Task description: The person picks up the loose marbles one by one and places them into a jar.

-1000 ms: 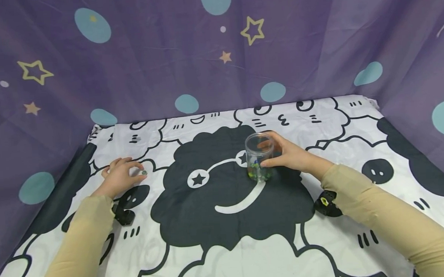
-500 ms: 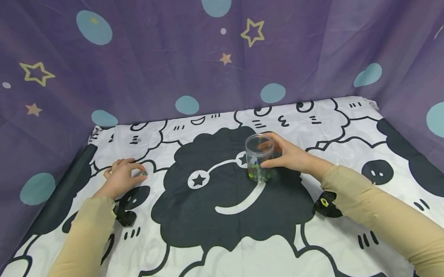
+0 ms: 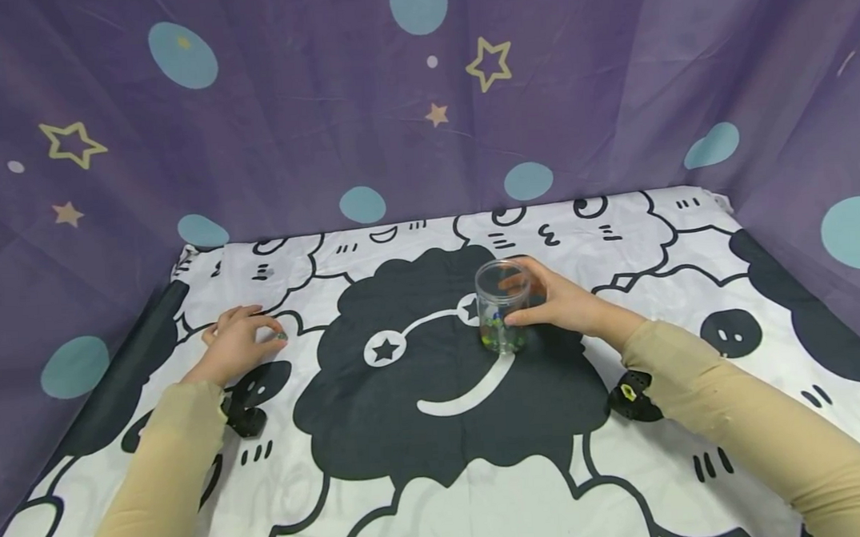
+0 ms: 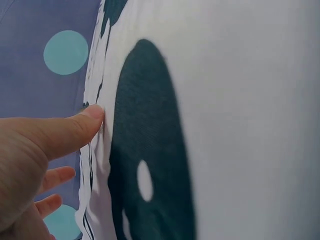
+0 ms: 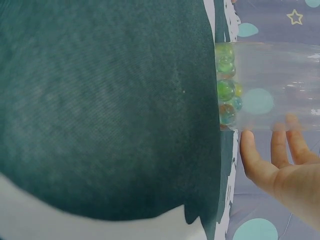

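Note:
In the head view my left hand [image 3: 235, 347] pinches a small glass marble [image 3: 282, 336] between thumb and index finger, low over the cloth on the left. Its thumb [image 4: 75, 131] stretches out in the left wrist view, with other fingers curled below. A clear plastic jar [image 3: 502, 297] stands upright right of centre on the black sheep print. My right hand [image 3: 557, 299] holds it from the right side, thumb in front and fingers behind. Green, yellow and bluish marbles [image 5: 226, 90] lie along the jar's bottom in the right wrist view.
A white cloth [image 3: 498, 506] with black sheep drawings covers the table. Behind it and at both sides hangs a purple curtain [image 3: 286, 114] with stars and blue spots. Black wrist devices sit under the left sleeve [image 3: 157, 465] and right sleeve [image 3: 731, 399].

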Action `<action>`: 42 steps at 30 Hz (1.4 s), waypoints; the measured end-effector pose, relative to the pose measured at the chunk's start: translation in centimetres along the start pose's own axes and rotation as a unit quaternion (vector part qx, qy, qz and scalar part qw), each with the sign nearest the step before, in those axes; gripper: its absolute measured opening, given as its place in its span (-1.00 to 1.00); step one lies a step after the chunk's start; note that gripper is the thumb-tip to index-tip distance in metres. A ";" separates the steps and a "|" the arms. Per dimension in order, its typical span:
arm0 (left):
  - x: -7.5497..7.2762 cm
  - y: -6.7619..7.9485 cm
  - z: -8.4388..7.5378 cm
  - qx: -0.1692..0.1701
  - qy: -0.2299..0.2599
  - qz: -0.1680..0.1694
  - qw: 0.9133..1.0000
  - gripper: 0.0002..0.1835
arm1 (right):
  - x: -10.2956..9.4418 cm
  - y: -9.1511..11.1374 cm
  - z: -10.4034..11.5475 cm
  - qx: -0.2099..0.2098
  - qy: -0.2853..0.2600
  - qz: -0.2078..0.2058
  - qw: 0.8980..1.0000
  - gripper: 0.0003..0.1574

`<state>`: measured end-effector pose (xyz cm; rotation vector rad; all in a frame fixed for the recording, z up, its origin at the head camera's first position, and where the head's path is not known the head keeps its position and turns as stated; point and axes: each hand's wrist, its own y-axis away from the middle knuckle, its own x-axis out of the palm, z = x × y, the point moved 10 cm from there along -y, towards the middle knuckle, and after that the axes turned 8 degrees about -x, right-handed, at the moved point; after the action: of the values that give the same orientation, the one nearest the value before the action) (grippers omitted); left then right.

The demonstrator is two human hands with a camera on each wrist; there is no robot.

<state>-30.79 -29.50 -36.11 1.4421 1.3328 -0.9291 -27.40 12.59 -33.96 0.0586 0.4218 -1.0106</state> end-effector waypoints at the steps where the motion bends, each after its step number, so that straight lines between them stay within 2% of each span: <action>1: 0.0 0.0 -0.1 -0.002 0.001 -0.001 1.000 -0.77 | 0.0 0.0 0.0 -0.001 -0.001 0.000 1.000 -0.05; 7: -0.4 0.2 -0.6 -0.002 0.012 -0.007 1.000 -0.77 | 0.1 -0.1 0.1 -0.002 0.000 0.001 1.000 -0.05; 19: -0.9 0.7 -2.5 0.037 0.031 -0.034 0.998 -0.82 | -0.1 -0.2 0.2 -0.001 0.003 0.000 1.000 -0.05; 31: -0.6 1.5 -5.9 0.088 0.037 -0.062 0.994 -0.86 | -0.1 -0.3 0.0 0.001 0.000 -0.001 1.000 -0.03; 37: -0.4 2.3 -7.7 0.107 0.039 -0.066 0.991 -0.86 | 0.0 -0.2 -0.1 0.002 -0.004 -0.003 1.000 -0.03; 42: -0.2 3.1 -9.6 0.135 0.038 -0.075 0.987 -0.86 | -0.1 0.0 -0.2 0.002 -0.004 -0.004 1.000 -0.03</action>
<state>-28.29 -20.29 -32.86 1.6113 1.4293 -1.2013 -27.51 12.66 -34.11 0.0567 0.4122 -1.0189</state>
